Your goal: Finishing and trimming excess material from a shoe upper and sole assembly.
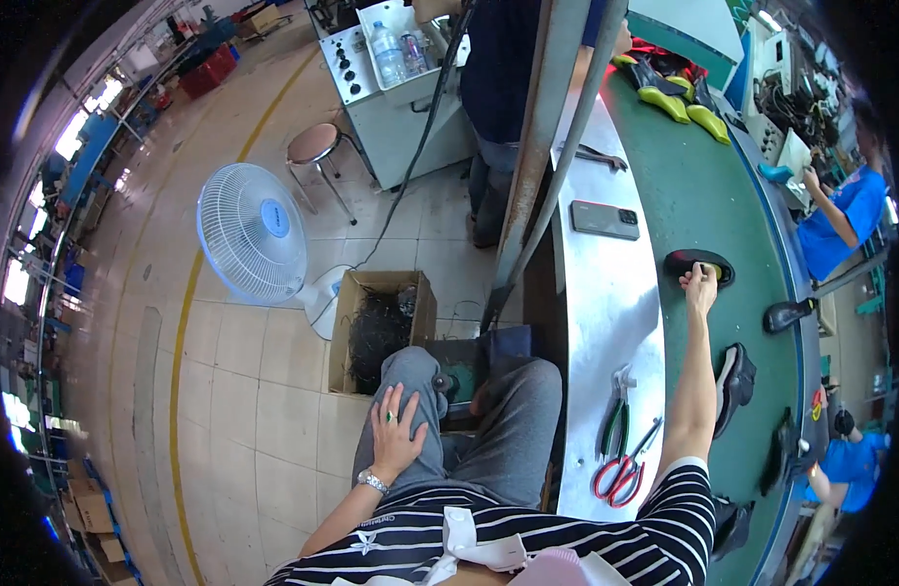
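Note:
My left hand (397, 430) lies on my left thigh with its fingers spread, holding nothing. A watch is on that wrist. My right arm stretches out over the green belt (684, 186). At its end my right hand (701, 283) is closed on the near edge of a black shoe (680, 262), which lies on the belt. The fingers cover part of the shoe, and a small yellowish patch shows beside them. On the metal ledge (606, 322) beside the belt lie red-handled scissors (617, 479), green-handled pliers (614, 430) and a grey phone (606, 220).
More dark shoes (732, 389) lie along the belt, with black-and-yellow ones (662, 104) farther up. A metal post (532, 146) rises left of the ledge. Left of my legs stand a cardboard box (420, 308) of black scraps and a fan (254, 234). Co-workers (850, 220) sit across the belt.

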